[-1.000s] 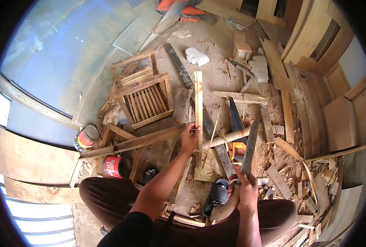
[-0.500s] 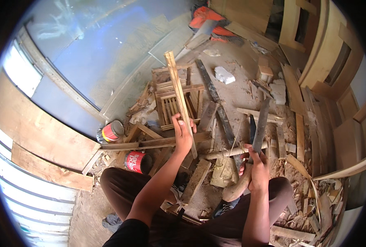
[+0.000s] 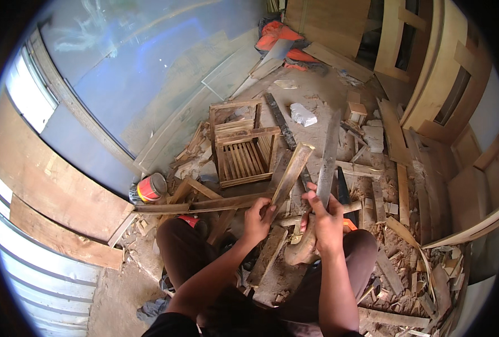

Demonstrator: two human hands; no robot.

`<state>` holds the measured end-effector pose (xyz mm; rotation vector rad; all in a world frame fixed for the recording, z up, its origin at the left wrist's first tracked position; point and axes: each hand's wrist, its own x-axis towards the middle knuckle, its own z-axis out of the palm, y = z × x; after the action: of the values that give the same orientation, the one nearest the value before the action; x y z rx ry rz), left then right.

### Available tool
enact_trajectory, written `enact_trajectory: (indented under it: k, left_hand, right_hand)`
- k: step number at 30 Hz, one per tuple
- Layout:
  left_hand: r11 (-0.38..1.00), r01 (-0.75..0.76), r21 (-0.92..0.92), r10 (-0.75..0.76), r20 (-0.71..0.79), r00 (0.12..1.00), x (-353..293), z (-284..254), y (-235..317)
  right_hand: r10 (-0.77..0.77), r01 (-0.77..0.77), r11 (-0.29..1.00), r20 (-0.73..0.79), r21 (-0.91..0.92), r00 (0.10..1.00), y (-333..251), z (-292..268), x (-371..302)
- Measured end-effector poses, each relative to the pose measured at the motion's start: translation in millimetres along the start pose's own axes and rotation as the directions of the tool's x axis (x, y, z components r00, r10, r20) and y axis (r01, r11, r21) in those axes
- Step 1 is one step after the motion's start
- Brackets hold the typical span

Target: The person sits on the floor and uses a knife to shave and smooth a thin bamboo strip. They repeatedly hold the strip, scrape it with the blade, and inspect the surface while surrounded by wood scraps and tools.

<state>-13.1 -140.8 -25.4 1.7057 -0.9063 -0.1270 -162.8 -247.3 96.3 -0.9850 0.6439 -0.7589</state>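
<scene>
My left hand [image 3: 257, 222] is closed around the lower part of a wooden strip [image 3: 290, 175], which leans up and to the right with its pale end raised. My right hand [image 3: 326, 220] grips a machete [image 3: 329, 151] where the grey blade meets the thick curved wooden handle [image 3: 302, 252]. The blade points upward and away, just right of the strip; whether the two touch I cannot tell. Behind my right hand shows a dark-bladed tool [image 3: 342, 186] with an orange handle [image 3: 349, 224], partly hidden. A short board [image 3: 268, 255] lies between my knees.
A slatted wooden frame [image 3: 245, 157] stands ahead. A paint can [image 3: 152, 188] lies at the left, and a red can [image 3: 190, 221] is half hidden by my knee. Wood chips [image 3: 387, 292] and offcuts cover the right side. Panels [image 3: 435, 73] lean at the far right.
The wooden strip has come down and tilted right, nearer the blade. My right hand and the machete have moved left, so both hands are closer together.
</scene>
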Motion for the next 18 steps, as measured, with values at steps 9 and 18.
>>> enact_trajectory:
  k: [9, 18]
  left_hand:
    - [0.995, 0.07, -0.076, -0.051, 0.234, 0.971, -30.2, -7.5, -16.2]
    - [0.999, 0.028, -0.029, -0.017, 0.316, 0.949, -35.0, -6.6, -18.6]
  right_hand:
    - [-0.156, 0.159, 0.971, 0.035, -0.176, 0.987, 45.7, 9.2, 14.3]
    - [-0.078, 0.083, 0.981, 0.035, -0.177, 0.996, 58.8, 8.8, 16.3]
